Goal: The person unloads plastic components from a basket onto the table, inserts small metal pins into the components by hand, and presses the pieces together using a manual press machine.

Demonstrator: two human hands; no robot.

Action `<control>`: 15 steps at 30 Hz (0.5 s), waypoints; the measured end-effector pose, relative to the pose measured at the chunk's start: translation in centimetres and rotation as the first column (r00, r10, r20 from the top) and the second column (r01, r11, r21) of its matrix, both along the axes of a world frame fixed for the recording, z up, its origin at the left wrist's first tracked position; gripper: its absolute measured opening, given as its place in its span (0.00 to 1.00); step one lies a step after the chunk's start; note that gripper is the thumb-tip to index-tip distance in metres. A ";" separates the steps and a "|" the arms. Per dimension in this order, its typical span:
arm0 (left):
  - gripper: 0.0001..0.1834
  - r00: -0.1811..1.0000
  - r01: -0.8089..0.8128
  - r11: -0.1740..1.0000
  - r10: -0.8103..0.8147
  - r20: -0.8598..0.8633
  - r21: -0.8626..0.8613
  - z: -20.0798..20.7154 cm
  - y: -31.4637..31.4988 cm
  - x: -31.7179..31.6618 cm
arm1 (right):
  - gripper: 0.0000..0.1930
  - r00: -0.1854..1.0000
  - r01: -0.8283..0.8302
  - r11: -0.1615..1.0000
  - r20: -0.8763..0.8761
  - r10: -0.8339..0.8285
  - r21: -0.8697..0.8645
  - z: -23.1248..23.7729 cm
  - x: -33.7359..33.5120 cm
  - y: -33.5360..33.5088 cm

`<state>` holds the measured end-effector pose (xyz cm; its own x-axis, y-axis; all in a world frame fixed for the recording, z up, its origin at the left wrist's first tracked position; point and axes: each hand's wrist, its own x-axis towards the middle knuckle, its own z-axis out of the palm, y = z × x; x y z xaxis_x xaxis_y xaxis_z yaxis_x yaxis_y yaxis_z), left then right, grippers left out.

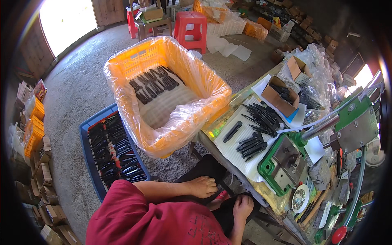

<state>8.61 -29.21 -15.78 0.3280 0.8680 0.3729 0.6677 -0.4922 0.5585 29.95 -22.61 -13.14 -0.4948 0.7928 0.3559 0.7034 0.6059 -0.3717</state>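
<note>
My left hand rests on my left thigh, fingers loosely bent and nothing in them. On my right knee lies my right hand, its fingers draped downward, partly hidden, with nothing seen in them. To the right, slim black pieces shaped like closed folding knives lie heaped on a white foam sheet. A smaller pile sits nearer me, and a single black piece lies apart. Beside them stands a green hand press with a metal plate. Neither hand touches these things.
An orange crate lined with clear plastic holds rows of black pieces. A blue bin beneath it holds more. An open cardboard box, a white dish and a red-knobbed lever crowd the workbench. Red stools stand behind.
</note>
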 end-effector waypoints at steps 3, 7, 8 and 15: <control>0.05 1.000 0.002 1.000 -0.002 0.000 -0.009 -0.1 0.0 0.0 | 0.04 1.000 0.006 1.000 0.005 -0.006 0.002 -0.2 0.0 0.0; 0.06 1.000 -0.004 1.000 0.003 0.016 0.004 -0.1 0.1 0.0 | 0.04 1.000 0.012 1.000 0.010 -0.012 -0.009 -0.2 0.0 0.1; 0.06 1.000 -0.006 1.000 0.005 0.017 0.008 0.0 0.1 0.0 | 0.04 1.000 0.013 1.000 0.007 -0.013 -0.014 -0.2 0.0 0.1; 0.06 1.000 -0.001 1.000 0.001 0.019 0.010 -0.2 0.1 0.0 | 0.04 1.000 0.011 1.000 0.005 -0.011 -0.010 0.0 0.0 0.0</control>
